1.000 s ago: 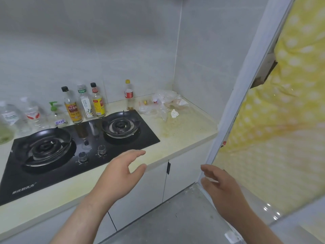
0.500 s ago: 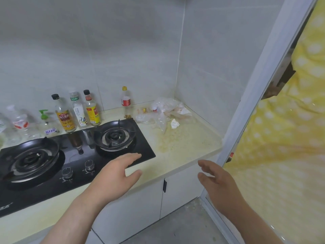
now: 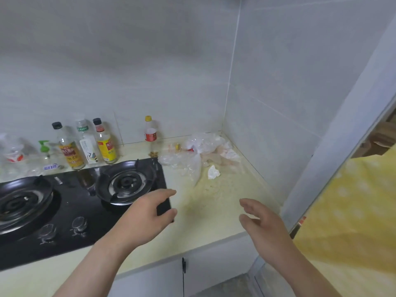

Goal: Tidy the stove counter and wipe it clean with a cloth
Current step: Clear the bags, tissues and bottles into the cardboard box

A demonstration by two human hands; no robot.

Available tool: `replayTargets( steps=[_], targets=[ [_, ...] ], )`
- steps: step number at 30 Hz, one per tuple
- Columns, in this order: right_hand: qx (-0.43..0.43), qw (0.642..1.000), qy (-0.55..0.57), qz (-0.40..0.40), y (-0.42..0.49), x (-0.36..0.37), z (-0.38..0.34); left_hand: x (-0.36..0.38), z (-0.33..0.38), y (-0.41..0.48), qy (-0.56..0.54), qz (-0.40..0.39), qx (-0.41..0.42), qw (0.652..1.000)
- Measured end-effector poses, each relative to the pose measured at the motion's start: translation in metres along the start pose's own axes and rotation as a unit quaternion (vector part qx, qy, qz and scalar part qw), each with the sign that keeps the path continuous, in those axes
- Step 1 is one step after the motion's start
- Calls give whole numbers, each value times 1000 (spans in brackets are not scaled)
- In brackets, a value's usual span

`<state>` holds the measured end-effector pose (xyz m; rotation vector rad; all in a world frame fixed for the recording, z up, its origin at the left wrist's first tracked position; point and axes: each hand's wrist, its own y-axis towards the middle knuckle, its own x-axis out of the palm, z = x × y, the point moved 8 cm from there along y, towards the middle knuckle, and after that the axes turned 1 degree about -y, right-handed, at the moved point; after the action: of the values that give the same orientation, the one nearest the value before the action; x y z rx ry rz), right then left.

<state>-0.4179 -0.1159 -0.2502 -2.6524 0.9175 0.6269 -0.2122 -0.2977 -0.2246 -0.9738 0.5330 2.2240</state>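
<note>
A pale yellowish counter (image 3: 216, 209) holds a black two-burner gas stove (image 3: 70, 206). In the far right corner lies a heap of crumpled clear plastic bags (image 3: 192, 155), with a small white tissue wad (image 3: 213, 172) in front of it. The counter beside the stove is stained. My left hand (image 3: 147, 213) hovers over the stove's right front corner, fingers apart, holding nothing. My right hand (image 3: 263, 221) floats above the counter's front right edge, also empty with fingers spread. No cloth is in view.
Several sauce bottles (image 3: 85, 144) and a green pump bottle (image 3: 45, 151) line the tiled wall behind the stove. A small red-label bottle (image 3: 150, 136) stands alone. White cabinet doors (image 3: 214, 266) sit below; a yellow dotted curtain (image 3: 351, 221) hangs right.
I have stepped closer and the view has swung right toward the corner. Both hands have moved forward over the counter, still empty.
</note>
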Motion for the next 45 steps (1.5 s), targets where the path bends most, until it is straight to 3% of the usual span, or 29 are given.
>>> replayTargets(
  steps=[8,15,27,39,45],
  targets=[
    [-16,1000,-1,-25,64,-9,14,15,0,38,-3,1,-34,999],
    [-27,998,-11,-52,134,13,10,9,-25,83,-8,27,-51,998],
    [1,994,-62,-87,251,35,4,20,-77,200,-57,5,-89,994],
    [-25,992,-75,-94,324,37,29,94,-90,307,-135,-41,-96,985],
    [-44,993,-56,-98,372,34,47,135,-90,356,-77,-54,-53,994]
  ],
)
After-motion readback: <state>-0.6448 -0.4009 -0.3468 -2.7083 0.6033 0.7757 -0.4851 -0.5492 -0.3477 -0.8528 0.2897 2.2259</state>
